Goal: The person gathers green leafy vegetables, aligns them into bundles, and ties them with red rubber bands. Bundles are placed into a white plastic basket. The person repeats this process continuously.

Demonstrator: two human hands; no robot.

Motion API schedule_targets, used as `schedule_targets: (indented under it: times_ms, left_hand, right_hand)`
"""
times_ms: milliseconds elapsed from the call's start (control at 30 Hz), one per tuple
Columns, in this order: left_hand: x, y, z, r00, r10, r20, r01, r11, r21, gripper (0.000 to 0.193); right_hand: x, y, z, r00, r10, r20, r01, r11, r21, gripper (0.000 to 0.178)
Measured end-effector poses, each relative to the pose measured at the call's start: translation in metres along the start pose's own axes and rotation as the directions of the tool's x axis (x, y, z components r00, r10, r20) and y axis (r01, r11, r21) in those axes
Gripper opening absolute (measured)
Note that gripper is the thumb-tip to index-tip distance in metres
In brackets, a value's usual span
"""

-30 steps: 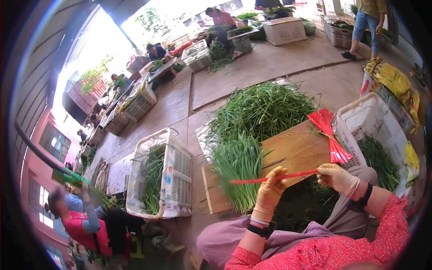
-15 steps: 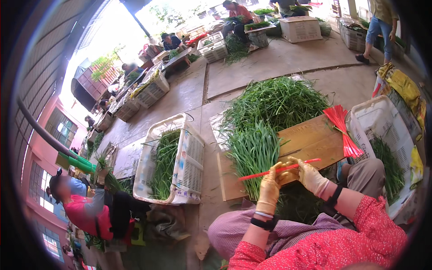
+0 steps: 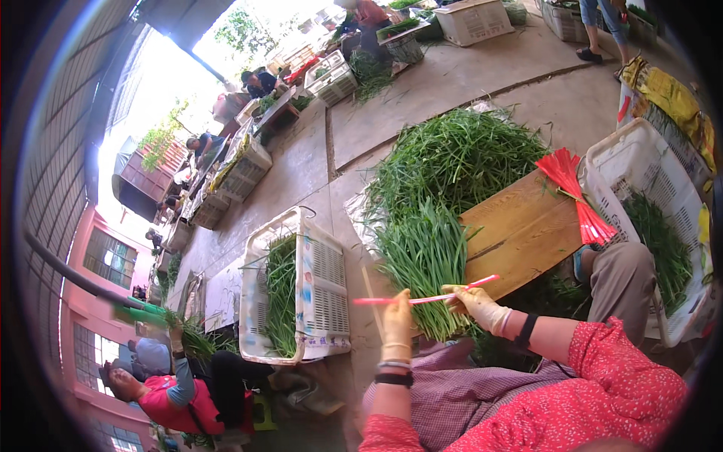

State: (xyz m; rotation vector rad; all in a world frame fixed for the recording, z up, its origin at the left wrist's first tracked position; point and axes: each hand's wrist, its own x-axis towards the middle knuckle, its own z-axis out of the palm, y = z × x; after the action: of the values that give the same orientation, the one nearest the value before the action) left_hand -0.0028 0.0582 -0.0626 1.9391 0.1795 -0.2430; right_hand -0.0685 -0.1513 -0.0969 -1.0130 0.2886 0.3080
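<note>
A thin red tie strip (image 3: 431, 299) stretches between my two gloved hands. My left hand (image 3: 397, 325) pinches it towards its left end, and my right hand (image 3: 482, 309) grips it towards the other end. Just beyond the strip lies a bunch of long green chives (image 3: 423, 248), its pale cut ends towards me, on a wooden board (image 3: 520, 233). The strip crosses over the lower stalks; whether it touches them I cannot tell. More red tie strips (image 3: 574, 192) lie fanned in a bundle at the board's right end.
A big heap of loose chives (image 3: 463, 162) spreads behind the board. White crates with greens stand left (image 3: 325, 294) and right (image 3: 640, 151). A co-worker in a pink top (image 3: 177, 403) handles greens at the left. Several people and crates line the far side.
My hands have moved left with the strip and lie farther apart, the strip now spanning the chives' cut ends. The view has tilted and shifted somewhat.
</note>
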Motion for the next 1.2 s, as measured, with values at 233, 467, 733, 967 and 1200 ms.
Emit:
schedule_targets:
  times_ms: [233, 467, 733, 967, 1200]
  left_hand:
    - [-0.002, -0.038, 0.091, 0.909, 0.185, -0.374, 0.047, 0.845, 0.532, 0.057]
    - [0.005, -0.083, 0.089, 0.862, 0.077, -0.502, 0.142, 0.913, 0.384, 0.060]
    - [0.021, -0.119, 0.112, 0.893, 0.121, -0.434, -0.088, 0.991, 0.096, 0.054]
    - [-0.004, -0.116, 0.137, 0.974, -0.219, 0.062, 0.228, 0.940, -0.253, 0.060]
    - [-0.068, -0.113, 0.180, 0.939, -0.260, 0.228, 0.332, 0.859, -0.390, 0.064]
  right_hand:
    - [0.028, 0.050, -0.062, 0.861, -0.433, -0.267, 0.263, 0.829, -0.494, 0.042]
    - [0.055, 0.072, -0.042, 0.845, -0.354, -0.401, 0.099, 0.840, -0.533, 0.046]
    - [0.073, 0.077, -0.054, 0.832, -0.151, -0.534, -0.091, 0.912, -0.400, 0.042]
    - [0.025, -0.001, -0.066, 0.899, 0.202, -0.388, -0.333, 0.891, -0.309, 0.034]
    - [-0.031, 0.038, -0.133, 0.870, 0.401, -0.288, -0.399, 0.914, 0.068, 0.029]
